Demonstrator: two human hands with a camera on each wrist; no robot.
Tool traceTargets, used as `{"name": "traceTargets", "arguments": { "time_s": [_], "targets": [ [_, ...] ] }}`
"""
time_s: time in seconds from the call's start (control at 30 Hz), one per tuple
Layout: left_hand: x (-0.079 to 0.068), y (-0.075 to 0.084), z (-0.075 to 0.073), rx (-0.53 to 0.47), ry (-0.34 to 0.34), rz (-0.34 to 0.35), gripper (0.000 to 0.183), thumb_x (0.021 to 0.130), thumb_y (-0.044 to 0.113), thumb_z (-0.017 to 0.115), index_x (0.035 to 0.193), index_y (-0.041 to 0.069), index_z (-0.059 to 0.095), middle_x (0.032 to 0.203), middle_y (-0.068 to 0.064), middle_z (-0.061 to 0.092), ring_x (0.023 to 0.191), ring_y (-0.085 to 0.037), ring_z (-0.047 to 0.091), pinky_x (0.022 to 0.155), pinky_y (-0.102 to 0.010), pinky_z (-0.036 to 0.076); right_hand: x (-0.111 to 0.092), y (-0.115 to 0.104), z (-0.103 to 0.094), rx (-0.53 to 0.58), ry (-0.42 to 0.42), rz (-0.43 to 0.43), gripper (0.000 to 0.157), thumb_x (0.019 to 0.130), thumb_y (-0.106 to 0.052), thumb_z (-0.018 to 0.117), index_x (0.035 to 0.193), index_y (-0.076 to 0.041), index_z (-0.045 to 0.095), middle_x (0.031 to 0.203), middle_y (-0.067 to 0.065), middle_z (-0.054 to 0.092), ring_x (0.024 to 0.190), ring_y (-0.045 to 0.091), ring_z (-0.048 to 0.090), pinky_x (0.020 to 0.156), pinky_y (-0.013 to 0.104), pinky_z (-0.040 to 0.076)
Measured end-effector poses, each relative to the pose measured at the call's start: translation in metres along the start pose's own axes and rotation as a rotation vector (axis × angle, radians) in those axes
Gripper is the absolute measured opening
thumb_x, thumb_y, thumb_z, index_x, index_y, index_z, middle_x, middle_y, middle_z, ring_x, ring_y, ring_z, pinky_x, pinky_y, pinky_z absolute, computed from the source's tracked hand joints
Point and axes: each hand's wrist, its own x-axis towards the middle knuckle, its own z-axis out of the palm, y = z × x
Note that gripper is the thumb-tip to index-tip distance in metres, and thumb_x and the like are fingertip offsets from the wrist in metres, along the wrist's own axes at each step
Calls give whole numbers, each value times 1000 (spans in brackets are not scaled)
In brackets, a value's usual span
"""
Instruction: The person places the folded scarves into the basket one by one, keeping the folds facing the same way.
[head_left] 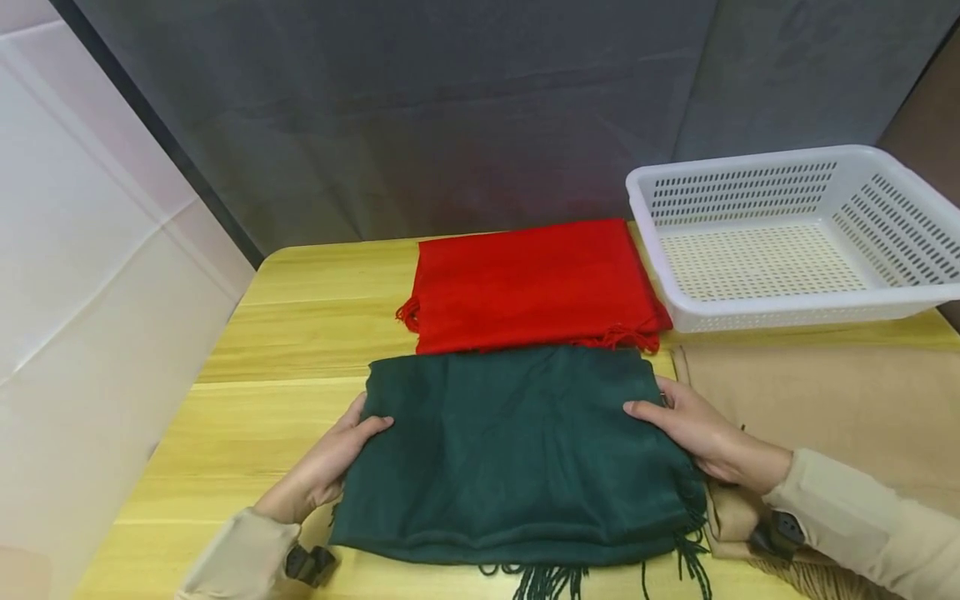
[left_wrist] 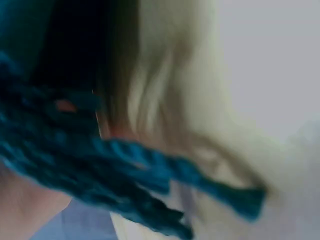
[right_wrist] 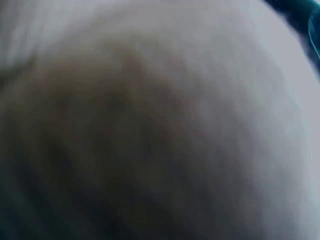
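A dark green scarf, folded into a rectangle with fringe along its near edge, spans the space between both hands. At its left side, my left hand grips the edge, thumb on top and the other fingers underneath. My right hand holds the opposite side the same way. Twisted green tassels cross the left wrist view close up. Blur fills most of the right wrist view, with a bit of green cloth in its upper right corner.
Just behind the green scarf lies a folded red scarf with fringe. A beige scarf is spread under and beyond my right forearm. At the back right stands a white perforated basket. Wooden tabletop shows on the left.
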Motion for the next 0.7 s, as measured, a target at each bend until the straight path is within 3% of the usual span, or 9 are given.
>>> {"name": "traceTargets", "arguments": {
  "time_s": [0.13,0.27,0.47,0.7],
  "targets": [
    [-1,1,0,-1,2,23,62,91,9,36,140,20,1,134,-22,20,99,-22,52,76,-40,48,0,0,0,-1,15,-39,55,88,-18,55,129,6,28,115,14,52,94,21,58,79,37,47],
    [-5,3,1,9,0,61,60,91,9,39,139,18,5,133,-22,21,99,-21,52,76,-38,48,-1,2,2,11,84,-86,52,87,-18,57,127,5,33,109,10,56,90,22,60,76,38,49],
    [-11,8,3,23,-7,106,51,92,12,42,134,19,13,128,-19,29,100,-23,53,77,-41,48,-7,-1,9,3,188,-130,49,84,-18,60,123,3,39,102,7,58,86,20,62,73,36,50],
    [-20,13,6,79,-27,183,39,93,12,43,126,20,24,118,-13,42,94,-23,57,73,-39,49,-18,-9,13,25,223,-175,47,85,-16,60,122,5,39,102,3,59,84,19,62,71,36,50]
  ]
}}
